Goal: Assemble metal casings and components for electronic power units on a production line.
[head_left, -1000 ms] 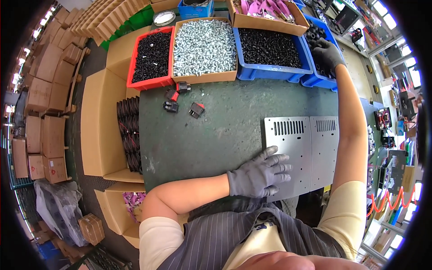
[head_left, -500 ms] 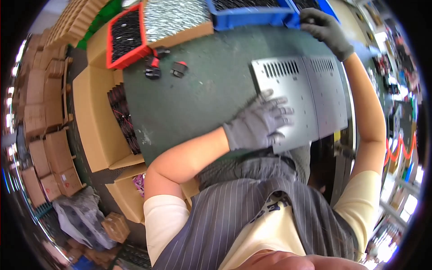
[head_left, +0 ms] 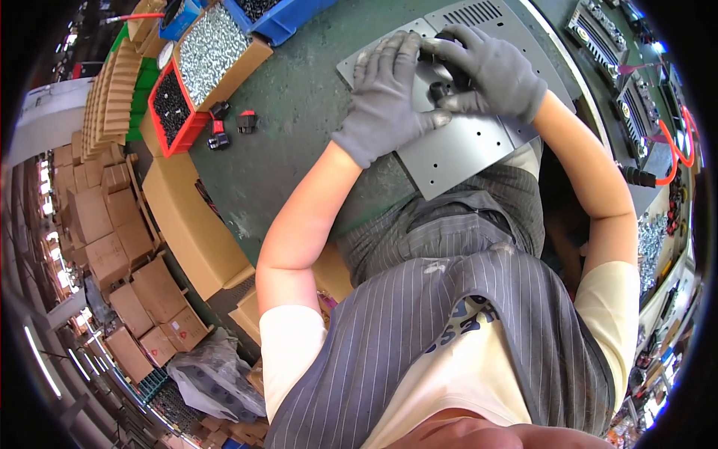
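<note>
Beneath hands (head_left: 385,97) (head_left: 497,71), panel (head_left: 456,153) lengthwise aslant

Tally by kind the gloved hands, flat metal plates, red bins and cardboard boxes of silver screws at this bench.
Gloved hands: 2 (left hand, right hand)
Flat metal plates: 2
Red bin: 1
Cardboard box of silver screws: 1
Total: 6

Far left: red plastic bin (head_left: 196,129) of small black pieces (head_left: 172,103), beside brown cardboard box (head_left: 241,71) of silvery screws (head_left: 211,56). Nearer: small black-and-red block-shaped parts (head_left: 246,122). Left: stacked brown cardboard cartons (head_left: 160,288). Right: orange-red flexible hose (head_left: 667,181).
</note>
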Available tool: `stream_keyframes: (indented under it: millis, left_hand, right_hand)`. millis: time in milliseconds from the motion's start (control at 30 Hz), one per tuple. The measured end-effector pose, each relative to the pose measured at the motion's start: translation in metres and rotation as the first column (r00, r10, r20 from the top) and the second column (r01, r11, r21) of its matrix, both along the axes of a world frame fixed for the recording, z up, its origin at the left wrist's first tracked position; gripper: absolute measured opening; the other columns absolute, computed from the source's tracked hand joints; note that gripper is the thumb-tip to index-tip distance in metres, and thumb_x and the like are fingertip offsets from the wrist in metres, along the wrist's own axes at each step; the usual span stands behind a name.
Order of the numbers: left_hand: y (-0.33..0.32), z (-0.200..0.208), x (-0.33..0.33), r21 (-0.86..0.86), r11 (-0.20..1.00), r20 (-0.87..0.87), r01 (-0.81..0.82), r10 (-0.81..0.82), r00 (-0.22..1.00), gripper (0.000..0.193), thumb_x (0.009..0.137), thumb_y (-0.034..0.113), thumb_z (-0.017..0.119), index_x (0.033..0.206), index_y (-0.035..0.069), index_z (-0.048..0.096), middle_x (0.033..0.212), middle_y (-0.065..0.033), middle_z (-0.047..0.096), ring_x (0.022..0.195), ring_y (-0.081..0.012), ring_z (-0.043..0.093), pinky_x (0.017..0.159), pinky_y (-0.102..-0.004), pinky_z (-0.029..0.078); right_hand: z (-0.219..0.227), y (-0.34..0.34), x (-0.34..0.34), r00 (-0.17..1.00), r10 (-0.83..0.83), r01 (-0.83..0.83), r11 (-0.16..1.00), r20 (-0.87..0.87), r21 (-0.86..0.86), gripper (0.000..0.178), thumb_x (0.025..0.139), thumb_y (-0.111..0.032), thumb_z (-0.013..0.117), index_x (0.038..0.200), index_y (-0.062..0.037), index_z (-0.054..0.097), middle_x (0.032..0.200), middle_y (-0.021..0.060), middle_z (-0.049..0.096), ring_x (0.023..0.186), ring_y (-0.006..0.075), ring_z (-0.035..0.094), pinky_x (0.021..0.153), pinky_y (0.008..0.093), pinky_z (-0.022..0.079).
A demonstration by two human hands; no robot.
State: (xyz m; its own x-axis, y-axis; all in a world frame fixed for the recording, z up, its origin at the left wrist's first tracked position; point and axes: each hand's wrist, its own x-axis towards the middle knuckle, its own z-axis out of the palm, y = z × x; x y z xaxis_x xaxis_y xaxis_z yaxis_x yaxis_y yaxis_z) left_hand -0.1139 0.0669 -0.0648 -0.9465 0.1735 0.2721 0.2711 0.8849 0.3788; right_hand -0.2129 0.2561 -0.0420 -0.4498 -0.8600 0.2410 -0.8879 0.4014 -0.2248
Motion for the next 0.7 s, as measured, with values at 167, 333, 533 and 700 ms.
stream_keyframes:
  millis: [167,333,533,700]
  left_hand:
    - [0.016,0.0,-0.025,0.004,0.998,-0.027,0.069,-0.069,0.997,0.11,0.057,0.061,0.073,0.139,0.003,0.027,0.136,-0.02,0.037,0.131,-0.0337,0.03,0.11,-0.0452,0.017]
    - [0.012,0.008,-0.034,-0.036,0.991,0.007,0.132,-0.132,0.991,0.078,0.063,0.05,0.072,0.126,0.011,0.049,0.125,-0.0168,0.049,0.124,-0.0329,0.039,0.109,-0.045,0.022]
    - [0.009,0.014,-0.03,0.03,0.994,0.014,0.104,-0.105,0.994,0.053,0.066,0.031,0.073,0.114,0.013,0.057,0.117,-0.0144,0.053,0.116,-0.0318,0.047,0.102,-0.0427,0.034]
    - [0.026,0.009,-0.04,0.037,0.991,-0.102,0.127,-0.123,0.987,0.049,0.068,0.03,0.07,0.112,0.012,0.058,0.113,-0.0125,0.055,0.113,-0.0312,0.048,0.099,-0.0426,0.035]
  right_hand:
    - [-0.003,0.032,-0.002,0.998,-0.055,0.06,0.989,0.039,-0.133,0.08,0.063,-0.051,0.071,0.131,-0.0182,0.043,0.122,0.0159,0.047,0.105,0.0371,0.051,0.085,0.0437,0.045]
    - [0.004,0.052,0.005,0.985,-0.09,0.118,0.974,0.146,-0.195,0.077,0.064,-0.045,0.072,0.129,-0.0155,0.044,0.121,0.016,0.047,0.108,0.0386,0.047,0.089,0.0455,0.043]
    - [0.004,0.053,0.01,0.997,-0.069,0.073,0.994,0.047,-0.076,0.073,0.068,-0.05,0.068,0.129,-0.0177,0.046,0.125,0.0165,0.047,0.112,0.0385,0.043,0.093,0.0464,0.04]
    - [0.009,0.043,0.005,0.995,-0.056,0.072,0.977,0.087,-0.2,0.07,0.076,-0.048,0.062,0.132,-0.0122,0.042,0.124,0.017,0.048,0.107,0.0379,0.048,0.09,0.0443,0.041]
